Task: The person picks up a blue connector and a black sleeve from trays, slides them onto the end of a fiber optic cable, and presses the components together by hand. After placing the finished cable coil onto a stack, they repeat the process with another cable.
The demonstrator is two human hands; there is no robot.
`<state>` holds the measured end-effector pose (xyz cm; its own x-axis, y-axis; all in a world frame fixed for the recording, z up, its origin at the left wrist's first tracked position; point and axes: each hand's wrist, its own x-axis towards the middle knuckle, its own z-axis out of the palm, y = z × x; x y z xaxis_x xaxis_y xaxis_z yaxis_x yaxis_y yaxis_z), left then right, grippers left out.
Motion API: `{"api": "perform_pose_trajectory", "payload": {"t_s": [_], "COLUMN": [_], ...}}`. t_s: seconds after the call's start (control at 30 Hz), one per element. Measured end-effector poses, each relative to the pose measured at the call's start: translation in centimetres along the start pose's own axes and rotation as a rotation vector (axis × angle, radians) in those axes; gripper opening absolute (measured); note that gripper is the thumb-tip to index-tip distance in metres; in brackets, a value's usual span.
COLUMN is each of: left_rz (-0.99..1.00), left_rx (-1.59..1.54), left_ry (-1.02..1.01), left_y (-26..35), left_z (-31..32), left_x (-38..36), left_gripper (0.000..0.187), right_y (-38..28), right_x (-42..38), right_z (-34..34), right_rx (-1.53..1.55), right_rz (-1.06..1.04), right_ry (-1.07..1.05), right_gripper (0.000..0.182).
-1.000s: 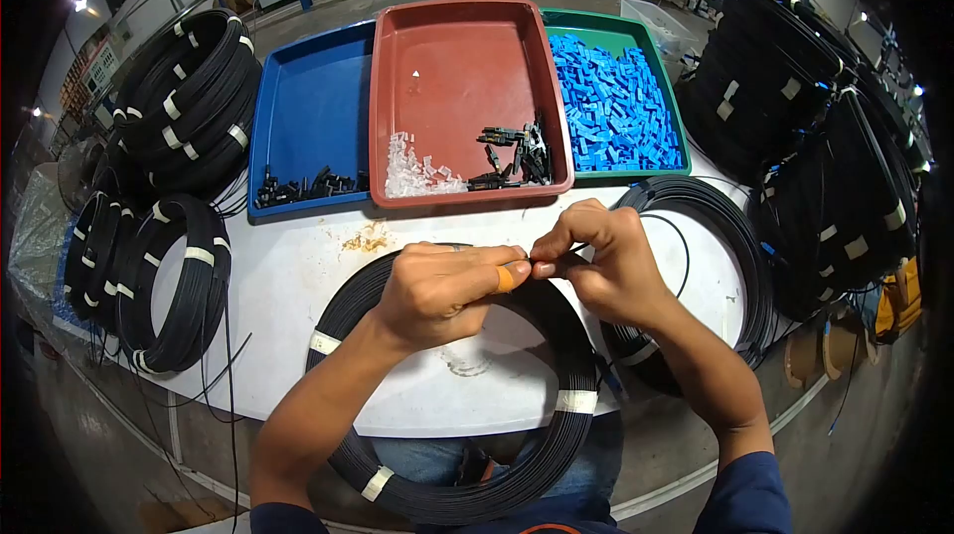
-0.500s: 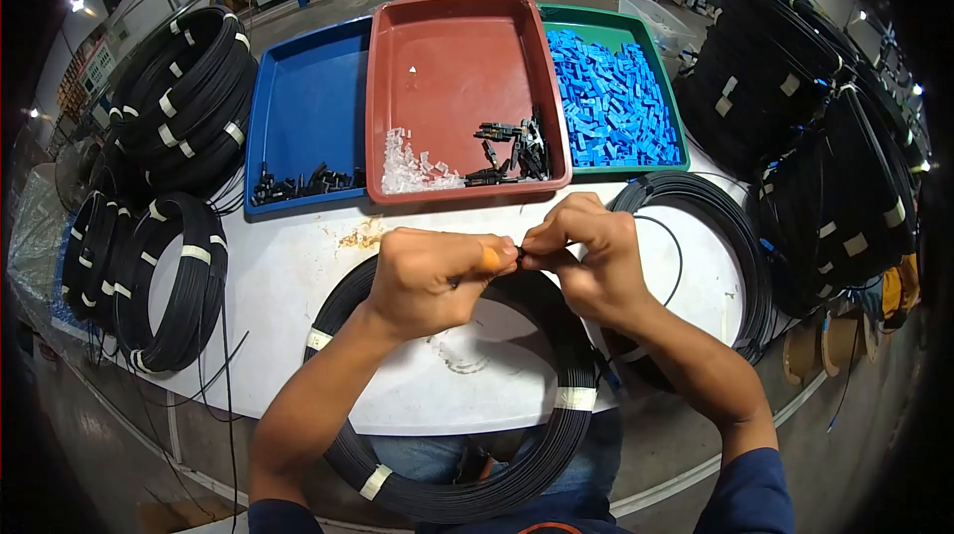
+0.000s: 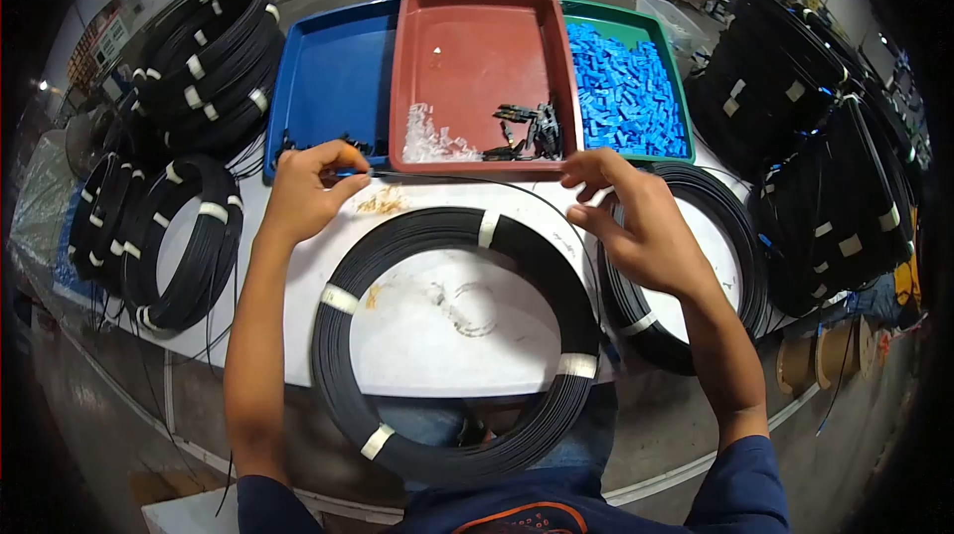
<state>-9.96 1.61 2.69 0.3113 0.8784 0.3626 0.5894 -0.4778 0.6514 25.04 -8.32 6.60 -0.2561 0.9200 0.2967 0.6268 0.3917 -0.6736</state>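
My left hand (image 3: pixel 313 191) is pinched on the end of a thin black cable (image 3: pixel 487 180), just in front of the blue tray (image 3: pixel 338 37). From there the cable runs right, along the front of the red tray (image 3: pixel 484 17), and curves down to the taped coil of black cable (image 3: pixel 333 335). That coil lies partly on the white table and overhangs its near edge. My right hand (image 3: pixel 641 231) is raised near the red tray's front right corner, fingers apart and holding nothing visible.
Small black parts lie in the blue tray; clear pieces (image 3: pixel 427 137) and black connectors (image 3: pixel 537 132) in the red one. A green tray (image 3: pixel 686 127) holds blue pieces (image 3: pixel 626 87). More cable coils stand left (image 3: pixel 189 236) and right (image 3: pixel 745 236).
My hands have moved apart from where they met above the coil. My left hand went left with the cable end; my right hand shifted right and opened. The view has tilted slightly.
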Motion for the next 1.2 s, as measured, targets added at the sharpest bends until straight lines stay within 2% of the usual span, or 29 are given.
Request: {"api": "perform_pose_trajectory", "payload": {"t_s": [0.1, 0.2, 0.3, 0.43, 0.5, 0.53, 0.57, 0.67, 0.77, 0.9, 0.97, 1.03, 1.1, 1.17, 1.2], "left_rz": [-0.094, -0.180, -0.277, -0.304, -0.273, -0.325, -0.319, -0.307, -0.200, -0.260, -0.345, -0.306, -0.238, -0.328, -0.405], "left_rx": [-0.016, -0.180, -0.306, -0.316, -0.419, -0.554, -0.555, -0.691, -0.413, -0.405, -0.557, -0.438, -0.222, -0.412, -0.454], "left_ry": [0.062, 0.089, 0.065, 0.025, 0.014, -0.061, -0.063, -0.078, -0.071, -0.075, -0.063, -0.102, -0.068, 0.016, -0.015], "left_y": [-3.6, -5.3, -4.8, -3.9, -3.4, -3.2, -2.8, -0.6, -0.4, -0.3, -0.5, -0.1, 0.0, 1.1, 1.5], "left_z": [-0.8, 0.3, 1.6, 1.6, 1.5, 1.0, 0.9, 1.5, 1.8, 1.8, 2.0, 1.6, 1.7, 2.5, 2.1], "left_x": [-4.5, -8.5, -10.7, -11.9, -12.4, -12.6, -13.0, -14.1, -14.6, -14.7, -15.1, -14.8, -15.1, -15.2, -15.1], "left_gripper": [0.012, 0.018, 0.020, 0.024, 0.030, 0.042, 0.042, 0.066, 0.074, 0.079, 0.083, 0.091, 0.101, 0.099, 0.091], "right_y": [0.3, 1.3, 0.9, 0.0, 0.4, 0.8, 0.5, -0.4, -1.7, -2.2, -2.6, -2.8, -3.4, -3.4, -3.4], "right_x": [-3.6, -6.6, -8.6, -10.9, -12.1, -12.8, -13.3, -14.7, -16.0, -16.5, -16.5, -16.4, -16.3, -16.2, -16.1], "right_z": [1.3, 3.1, 4.3, 5.8, 7.0, 7.5, 7.7, 8.8, 9.3, 10.8, 10.7, 11.2, 12.2, 13.1, 13.2], "right_rx": [-0.019, -0.036, -0.099, -0.174, -0.087, -0.048, -0.050, 0.135, 0.104, 0.245, 0.253, 0.153, 0.144, 0.203, 0.207], "right_rz": [0.083, 0.169, 0.144, 0.120, 0.177, 0.213, 0.213, 0.310, 0.325, 0.393, 0.450, 0.421, 0.488, 0.512, 0.524], "right_ry": [-0.059, -0.112, -0.111, -0.088, -0.035, -0.020, -0.015, 0.210, 0.204, 0.296, 0.264, 0.288, 0.330, 0.413, 0.433], "right_gripper": [0.055, 0.070, 0.071, 0.071, 0.071, 0.077, 0.077, 0.089, 0.087, 0.088, 0.095, 0.100, 0.101, 0.094, 0.092]}}
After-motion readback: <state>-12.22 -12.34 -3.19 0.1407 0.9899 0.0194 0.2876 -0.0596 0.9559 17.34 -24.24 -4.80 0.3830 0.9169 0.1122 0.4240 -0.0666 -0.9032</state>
